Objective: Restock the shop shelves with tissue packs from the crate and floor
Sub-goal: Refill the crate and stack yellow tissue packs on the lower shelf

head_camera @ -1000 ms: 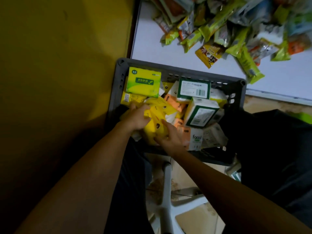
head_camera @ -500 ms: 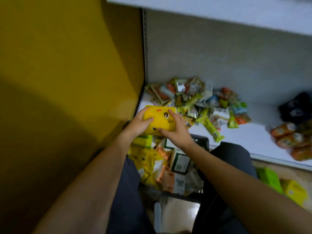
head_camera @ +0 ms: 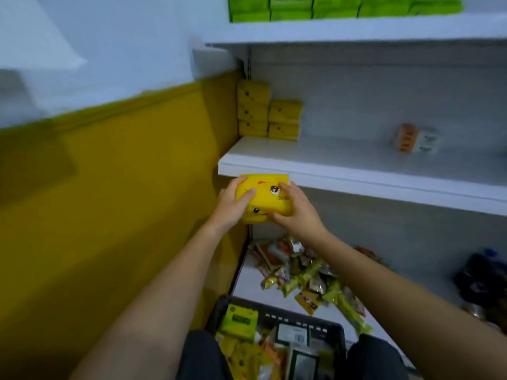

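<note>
Nearest us, the dark crate [head_camera: 274,315] sits between our knees, full of mixed tissue packs. Beyond it, snack packets [head_camera: 304,275] lie heaped on the lowest shelf [head_camera: 245,283]. Higher up, our left grip [head_camera: 233,204] and right grip [head_camera: 297,212] clasp a yellow tissue pack [head_camera: 267,198] from both sides, just below the middle shelf [head_camera: 356,171] edge. At that shelf's far left stand 5 matching yellow packs [head_camera: 269,116], 3 stacked beside 2. Green packs [head_camera: 343,6] line the top shelf.
</note>
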